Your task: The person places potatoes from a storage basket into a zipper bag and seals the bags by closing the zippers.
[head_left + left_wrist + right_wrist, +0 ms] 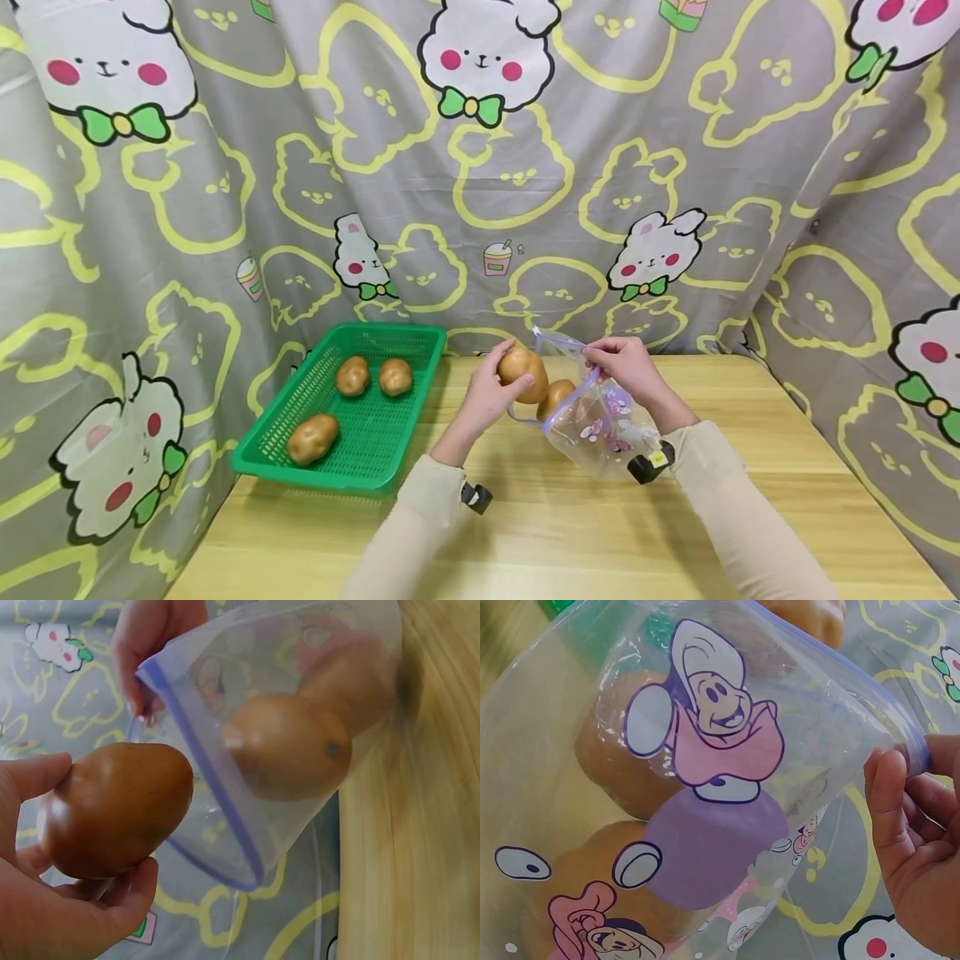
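Observation:
My left hand (486,396) grips a brown potato (522,375) at the mouth of a clear zip bag (592,433). In the left wrist view, thumb and fingers wrap the potato (120,810), just outside the purple-edged opening. With thumb and fingers, my right hand (630,367) pinches the bag's upper rim, and the mouth gapes toward the left hand. Two potatoes lie inside the bag; the left wrist view shows one potato (289,746) near the opening and another potato (352,682) deeper in. Cartoon prints (720,712) cover part of them in the right wrist view.
To the left stands a green plastic basket (322,477) holding three potatoes, one potato (312,439) near its front. Everything rests on a light wooden table (540,533). Patterned grey curtains (420,200) hang behind it and along both sides.

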Action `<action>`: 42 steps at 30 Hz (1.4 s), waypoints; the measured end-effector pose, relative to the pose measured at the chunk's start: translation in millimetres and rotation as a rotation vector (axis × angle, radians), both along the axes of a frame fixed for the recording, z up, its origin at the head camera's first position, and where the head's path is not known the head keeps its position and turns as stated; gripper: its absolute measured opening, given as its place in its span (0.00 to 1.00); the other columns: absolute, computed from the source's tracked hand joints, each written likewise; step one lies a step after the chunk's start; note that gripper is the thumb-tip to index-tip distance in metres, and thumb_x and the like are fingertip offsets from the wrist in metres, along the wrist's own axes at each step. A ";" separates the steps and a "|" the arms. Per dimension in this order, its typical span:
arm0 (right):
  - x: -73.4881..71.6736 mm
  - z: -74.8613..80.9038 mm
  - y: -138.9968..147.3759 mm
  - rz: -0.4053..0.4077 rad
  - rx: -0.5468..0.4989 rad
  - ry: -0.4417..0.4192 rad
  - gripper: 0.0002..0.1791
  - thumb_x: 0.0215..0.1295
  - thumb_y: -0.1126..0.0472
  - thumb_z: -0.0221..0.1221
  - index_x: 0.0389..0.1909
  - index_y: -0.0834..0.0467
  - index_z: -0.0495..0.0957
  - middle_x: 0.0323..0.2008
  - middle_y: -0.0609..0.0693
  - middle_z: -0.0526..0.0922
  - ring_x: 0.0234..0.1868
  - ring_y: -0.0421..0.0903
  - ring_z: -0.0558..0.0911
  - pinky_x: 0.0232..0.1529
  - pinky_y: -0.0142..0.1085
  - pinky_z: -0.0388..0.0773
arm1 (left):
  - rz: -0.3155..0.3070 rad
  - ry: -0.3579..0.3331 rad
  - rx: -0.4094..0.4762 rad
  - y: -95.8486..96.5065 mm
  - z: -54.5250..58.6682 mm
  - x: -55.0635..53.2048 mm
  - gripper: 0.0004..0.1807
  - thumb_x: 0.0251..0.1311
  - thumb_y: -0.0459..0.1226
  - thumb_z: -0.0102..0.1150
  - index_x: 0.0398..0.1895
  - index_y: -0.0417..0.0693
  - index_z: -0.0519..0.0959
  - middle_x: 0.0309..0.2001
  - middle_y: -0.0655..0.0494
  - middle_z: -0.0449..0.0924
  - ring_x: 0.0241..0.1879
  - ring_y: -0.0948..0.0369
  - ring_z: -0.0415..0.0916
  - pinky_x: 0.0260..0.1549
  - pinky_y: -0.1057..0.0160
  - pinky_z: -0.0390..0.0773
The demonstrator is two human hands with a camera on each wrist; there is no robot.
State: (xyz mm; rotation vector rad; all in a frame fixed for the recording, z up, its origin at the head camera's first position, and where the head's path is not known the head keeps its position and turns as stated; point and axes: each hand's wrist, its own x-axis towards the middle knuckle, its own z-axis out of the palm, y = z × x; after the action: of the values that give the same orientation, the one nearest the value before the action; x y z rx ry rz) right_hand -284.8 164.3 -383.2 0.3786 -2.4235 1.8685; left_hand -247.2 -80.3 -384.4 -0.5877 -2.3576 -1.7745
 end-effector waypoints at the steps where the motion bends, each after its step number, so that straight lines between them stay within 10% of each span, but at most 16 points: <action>1: 0.3 0.8 -0.4 0.001 0.002 0.001 0.16 0.65 0.62 0.59 0.40 0.75 0.79 0.28 0.67 0.80 0.19 0.39 0.77 0.23 0.31 0.78 | -0.005 -0.003 -0.003 1.8 4.0 3.4 0.33 0.57 0.32 0.63 0.66 0.40 0.63 0.58 0.38 0.68 0.50 0.45 0.74 0.43 0.52 0.78; 42: 1.1 17.1 -8.4 0.006 0.078 0.030 0.16 0.66 0.62 0.58 0.40 0.75 0.79 0.26 0.61 0.81 0.20 0.40 0.77 0.26 0.33 0.79 | -0.019 -0.061 -0.142 31.7 -20.2 -9.0 0.25 0.59 0.40 0.64 0.59 0.47 0.71 0.53 0.46 0.76 0.49 0.53 0.76 0.40 0.61 0.79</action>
State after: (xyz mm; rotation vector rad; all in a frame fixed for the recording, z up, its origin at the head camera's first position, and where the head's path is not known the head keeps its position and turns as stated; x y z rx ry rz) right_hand -283.8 155.9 -366.1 0.4154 -2.4836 1.7619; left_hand -256.2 -48.5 -404.6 -0.5842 -2.5434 -1.6657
